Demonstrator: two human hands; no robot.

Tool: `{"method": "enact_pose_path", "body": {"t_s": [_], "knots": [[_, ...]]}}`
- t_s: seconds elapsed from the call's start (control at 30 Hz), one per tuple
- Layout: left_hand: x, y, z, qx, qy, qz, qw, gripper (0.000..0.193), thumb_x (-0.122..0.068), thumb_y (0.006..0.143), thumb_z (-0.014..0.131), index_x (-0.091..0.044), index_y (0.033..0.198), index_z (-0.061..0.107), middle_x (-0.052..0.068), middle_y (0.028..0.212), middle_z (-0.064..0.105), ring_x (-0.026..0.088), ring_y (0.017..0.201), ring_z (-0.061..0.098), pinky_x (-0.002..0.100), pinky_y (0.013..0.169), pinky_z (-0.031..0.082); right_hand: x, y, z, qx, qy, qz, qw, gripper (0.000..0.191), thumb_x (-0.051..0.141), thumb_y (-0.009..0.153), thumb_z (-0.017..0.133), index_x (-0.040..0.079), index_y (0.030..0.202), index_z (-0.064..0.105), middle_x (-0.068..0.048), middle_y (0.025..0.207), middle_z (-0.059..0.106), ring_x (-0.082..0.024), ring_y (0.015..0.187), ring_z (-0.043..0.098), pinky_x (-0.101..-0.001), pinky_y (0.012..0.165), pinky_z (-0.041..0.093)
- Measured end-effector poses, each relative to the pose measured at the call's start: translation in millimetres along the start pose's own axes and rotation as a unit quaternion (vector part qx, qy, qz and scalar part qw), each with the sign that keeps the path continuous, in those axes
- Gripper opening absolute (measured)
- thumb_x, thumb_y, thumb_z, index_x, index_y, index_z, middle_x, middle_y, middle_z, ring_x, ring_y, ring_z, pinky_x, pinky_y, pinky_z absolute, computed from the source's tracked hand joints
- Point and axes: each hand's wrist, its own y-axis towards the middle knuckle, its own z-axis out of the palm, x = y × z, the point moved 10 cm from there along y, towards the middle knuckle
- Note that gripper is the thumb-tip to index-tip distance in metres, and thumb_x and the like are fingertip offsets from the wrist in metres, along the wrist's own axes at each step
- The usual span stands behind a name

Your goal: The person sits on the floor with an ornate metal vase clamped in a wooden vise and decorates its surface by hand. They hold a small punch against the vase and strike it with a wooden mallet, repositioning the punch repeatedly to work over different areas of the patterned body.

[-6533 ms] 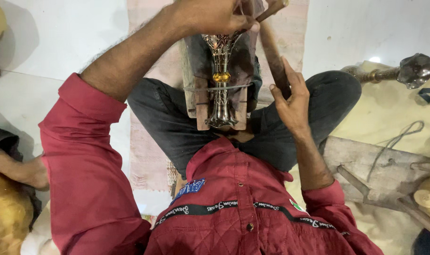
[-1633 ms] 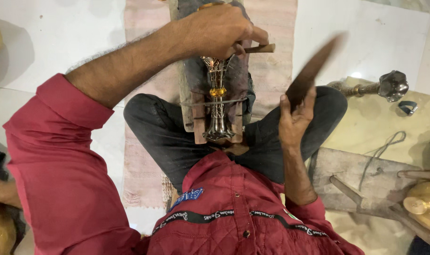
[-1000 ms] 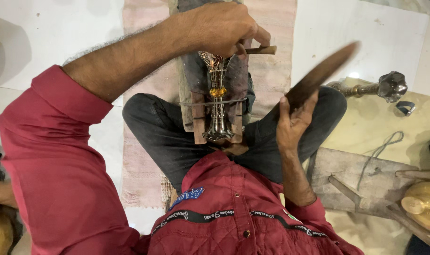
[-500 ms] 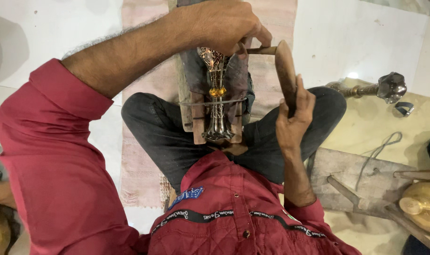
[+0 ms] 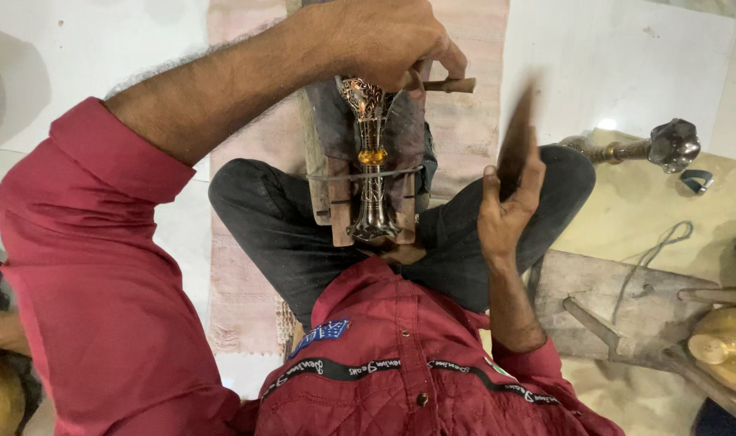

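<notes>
My ornate silver metal stem with the amber bead (image 5: 372,161) lies lengthwise on the worn wooden block (image 5: 335,202) across my lap, wire-strapped down. Thin wooden-handled punch (image 5: 440,84) sits level at its top end; the dark wooden mallet (image 5: 515,145) is just a blur.

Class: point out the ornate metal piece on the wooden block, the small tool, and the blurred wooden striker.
Ornate metal piece (image 5: 372,173), head view: its stem.
Small tool (image 5: 452,84), head view: wooden handle.
Wooden striker (image 5: 515,145), head view: blurred blade.
</notes>
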Motion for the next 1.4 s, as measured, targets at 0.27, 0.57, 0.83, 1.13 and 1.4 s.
{"method": "enact_pose_path", "body": {"t_s": [0.27,0.57,0.83,1.13,1.4], "knots": [[-1.6,-1.5,-1.2,0.016,0.013,-0.004,1.000,0.045,-0.016,0.088,0.076,-0.021,0.132,0.069,0.005,0.082,0.079,0.015,0.066,0.074,0.036,0.056,0.054,2.5,-0.9,0.8,0.002,0.005,0.010,1.000,0.067,0.001,0.109,0.064,0.005,0.166,0.029,-0.016,0.166,0.039,-0.028,0.155,0.038,-0.0408,0.132,0.034],[-3.1,-3.2,-4.3,0.018,0.025,-0.007,0.999,0.044,-0.017,0.090,0.077,-0.023,0.133,0.069,0.005,0.079,0.079,0.015,0.065,0.074,0.036,0.060,0.055,0.2,-5.2,2.4,0.005,-0.097,0.027,0.995,0.072,-0.007,0.104,0.065,0.015,0.166,0.035,-0.012,0.146,0.045,-0.025,0.137,0.050,-0.0384,0.118,0.045],[-2.4,-3.2,-4.8,0.005,0.026,-0.009,1.000,0.049,-0.012,0.088,0.076,-0.025,0.135,0.068,0.003,0.077,0.078,0.015,0.065,0.074,0.035,0.059,0.055,-10.8,-11.7,6.5,0.013,-0.057,0.064,0.996,0.065,0.000,0.111,0.065,0.018,0.166,0.036,-0.011,0.146,0.048,-0.022,0.134,0.053,-0.0341,0.116,0.048],[2.8,-6.2,-5.8,0.023,-0.014,-0.022,0.999,0.050,-0.008,0.089,0.074,-0.023,0.137,0.067,0.005,0.080,0.078,0.016,0.067,0.074,0.038,0.060,0.057,35.8,-7.3,6.3,-0.023,-0.066,-0.070,0.995,0.070,-0.006,0.106,0.062,0.012,0.168,0.033,-0.026,0.146,0.042,-0.037,0.137,0.047,-0.0468,0.114,0.040],[33.5,-13.1,-11.6,-0.110,-0.260,-0.011,0.959,0.052,-0.004,0.093,0.059,-0.020,0.142,0.066,0.010,0.098,0.076,0.015,0.086,0.073,0.030,0.067,0.057,21.1,3.3,27.6,0.075,-0.090,-0.013,0.993,0.065,-0.003,0.100,0.069,0.008,0.159,0.042,-0.020,0.137,0.057,-0.032,0.129,0.058,-0.0431,0.110,0.047]]}}
